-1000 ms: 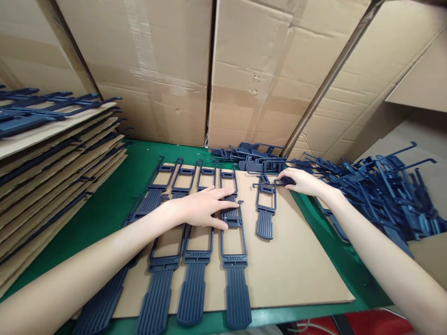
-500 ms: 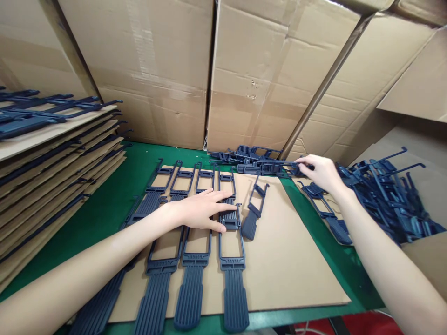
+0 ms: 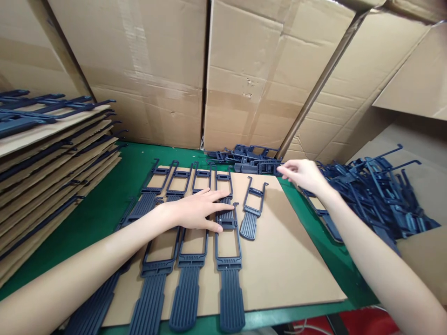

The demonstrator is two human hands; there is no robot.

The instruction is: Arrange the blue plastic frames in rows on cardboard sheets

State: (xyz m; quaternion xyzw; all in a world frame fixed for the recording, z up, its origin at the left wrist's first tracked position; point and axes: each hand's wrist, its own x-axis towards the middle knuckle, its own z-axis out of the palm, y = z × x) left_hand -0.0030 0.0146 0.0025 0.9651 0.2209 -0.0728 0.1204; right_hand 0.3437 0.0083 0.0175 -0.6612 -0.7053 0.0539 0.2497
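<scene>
My left hand [image 3: 199,209] lies flat with its fingers spread over dark blue plastic frames with ribbed paddle ends, such as one long frame [image 3: 230,279]. These frames lie in two overlapping rows on a cardboard sheet [image 3: 286,260]. To the right of that hand, a smaller frame [image 3: 249,225] rests by itself, ribbed side up. My right hand [image 3: 302,176] is at the sheet's back right corner, thumb and fingers pinched together. Its fingertips are at the right end of a low pile of the same parts [image 3: 244,166]; whatever they grip is too small to make out.
On the left rises a stack of cardboard sheets [image 3: 70,172] layered with dark frames. A larger heap of parts [image 3: 377,195] fills the right side. Tall cardboard boxes [image 3: 146,79] wall off the back of the green table [image 3: 136,151].
My right hand has shifted left towards the back pile. The lone small frame, tilted before, now lies flat with its ribs showing. My left hand stays on the frames; the view has shifted slightly.
</scene>
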